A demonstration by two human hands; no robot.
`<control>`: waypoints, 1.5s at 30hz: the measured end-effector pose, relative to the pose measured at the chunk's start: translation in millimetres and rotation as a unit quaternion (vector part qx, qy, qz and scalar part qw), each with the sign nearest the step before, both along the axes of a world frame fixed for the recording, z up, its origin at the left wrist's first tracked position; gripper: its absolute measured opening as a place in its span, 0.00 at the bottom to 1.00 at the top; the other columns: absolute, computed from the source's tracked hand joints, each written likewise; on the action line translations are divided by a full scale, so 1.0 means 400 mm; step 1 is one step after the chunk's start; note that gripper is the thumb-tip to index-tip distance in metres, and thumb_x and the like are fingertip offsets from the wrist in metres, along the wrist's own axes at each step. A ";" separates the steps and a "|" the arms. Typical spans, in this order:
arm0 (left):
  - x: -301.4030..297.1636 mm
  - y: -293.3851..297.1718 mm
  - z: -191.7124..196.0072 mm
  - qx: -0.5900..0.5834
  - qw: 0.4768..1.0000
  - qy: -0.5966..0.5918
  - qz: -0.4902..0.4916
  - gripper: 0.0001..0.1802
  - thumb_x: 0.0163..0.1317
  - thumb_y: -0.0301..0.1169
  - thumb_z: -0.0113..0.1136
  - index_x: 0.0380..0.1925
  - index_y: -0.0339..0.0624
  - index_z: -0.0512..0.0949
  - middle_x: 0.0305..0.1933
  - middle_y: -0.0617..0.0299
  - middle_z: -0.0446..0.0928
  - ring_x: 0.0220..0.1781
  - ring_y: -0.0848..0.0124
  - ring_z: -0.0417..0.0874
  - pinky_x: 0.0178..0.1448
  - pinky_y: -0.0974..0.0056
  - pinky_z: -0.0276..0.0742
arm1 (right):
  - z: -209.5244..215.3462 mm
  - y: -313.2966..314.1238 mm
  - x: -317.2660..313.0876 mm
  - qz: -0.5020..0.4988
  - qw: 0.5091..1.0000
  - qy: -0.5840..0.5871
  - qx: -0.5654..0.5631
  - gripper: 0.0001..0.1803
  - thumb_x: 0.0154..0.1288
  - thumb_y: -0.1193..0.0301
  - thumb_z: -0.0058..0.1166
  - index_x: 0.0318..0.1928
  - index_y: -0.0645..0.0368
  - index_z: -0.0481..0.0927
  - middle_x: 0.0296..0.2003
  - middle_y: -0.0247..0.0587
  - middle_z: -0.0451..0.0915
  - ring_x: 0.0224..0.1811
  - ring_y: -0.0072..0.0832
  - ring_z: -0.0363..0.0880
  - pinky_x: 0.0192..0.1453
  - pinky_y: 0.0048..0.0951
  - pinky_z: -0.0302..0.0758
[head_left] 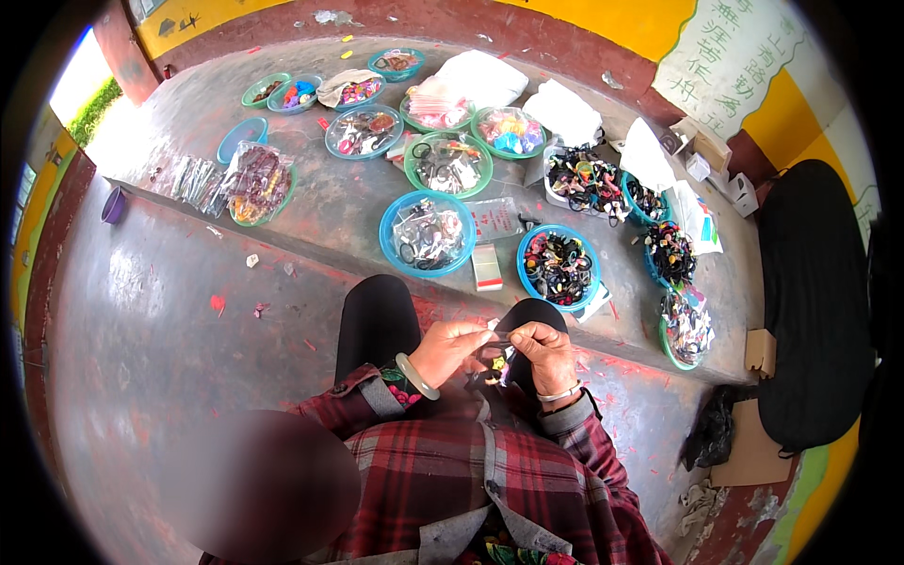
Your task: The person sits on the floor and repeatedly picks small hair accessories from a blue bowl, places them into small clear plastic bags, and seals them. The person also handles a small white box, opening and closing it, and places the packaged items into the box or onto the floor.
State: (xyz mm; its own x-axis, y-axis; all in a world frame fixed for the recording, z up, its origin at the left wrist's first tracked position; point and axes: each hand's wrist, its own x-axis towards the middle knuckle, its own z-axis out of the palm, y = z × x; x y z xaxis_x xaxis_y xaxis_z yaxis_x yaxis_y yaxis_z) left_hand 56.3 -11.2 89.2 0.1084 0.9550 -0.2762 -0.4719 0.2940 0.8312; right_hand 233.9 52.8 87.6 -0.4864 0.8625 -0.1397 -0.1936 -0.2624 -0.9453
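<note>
Over my lap, a small clear plastic bag (494, 363) hangs between my hands, with something dark and a bit of yellow showing in it. What exactly is inside is too small to make out. My left hand (441, 354) pinches the bag's top edge from the left, thumb and forefinger together. From the other side, my right hand (548, 358) grips the same edge, its fingers curled in. Just ahead of my knees stand a blue basin (598, 273) of dark and coloured hair ties and another blue basin (386, 247) of small clear packets.
A white and red box (487, 267) lies between these basins on the raised concrete ledge (330, 221). Several more basins of small goods spread behind. At the right are a long black covered object (815, 301), a cardboard piece (750, 447) and a black plastic bag (713, 428).
</note>
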 end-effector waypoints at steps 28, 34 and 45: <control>-0.010 -0.004 -0.015 -0.027 0.999 -0.012 0.013 0.12 0.62 0.31 0.52 0.40 0.31 0.75 0.30 0.60 0.77 0.25 0.77 0.77 0.28 0.73 0.77 | 0.004 -0.021 -0.028 -0.036 0.998 -0.039 -0.040 0.05 0.63 0.73 0.50 0.30 0.60 0.76 0.22 0.25 0.73 0.21 0.10 0.65 0.23 0.12 0.64; -0.022 0.014 -0.020 0.030 0.995 0.093 -0.004 0.12 0.61 0.33 0.55 0.36 0.34 0.78 0.26 0.67 0.76 0.26 0.82 0.73 0.27 0.75 0.69 | 0.017 -0.020 -0.027 0.048 0.993 -0.110 -0.017 0.04 0.62 0.73 0.52 0.32 0.60 0.77 0.22 0.24 0.72 0.21 0.09 0.65 0.24 0.13 0.64; -0.013 0.015 -0.028 0.091 0.965 0.226 0.098 0.10 0.60 0.31 0.55 0.32 0.33 0.78 0.27 0.66 0.77 0.28 0.82 0.74 0.31 0.74 0.70 | 0.009 -0.002 -0.017 0.054 0.991 -0.094 -0.079 0.10 0.63 0.66 0.51 0.36 0.60 0.77 0.27 0.27 0.75 0.26 0.14 0.70 0.29 0.15 0.67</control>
State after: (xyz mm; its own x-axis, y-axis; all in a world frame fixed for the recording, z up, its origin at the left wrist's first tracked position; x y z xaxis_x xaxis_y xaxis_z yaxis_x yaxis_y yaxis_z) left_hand 51.2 -5.4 78.1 -0.1714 0.9820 -0.0792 -0.0816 0.0660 0.9945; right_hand 227.2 51.9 91.1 -0.5271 0.7675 -0.3648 0.0183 -0.4189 -0.9079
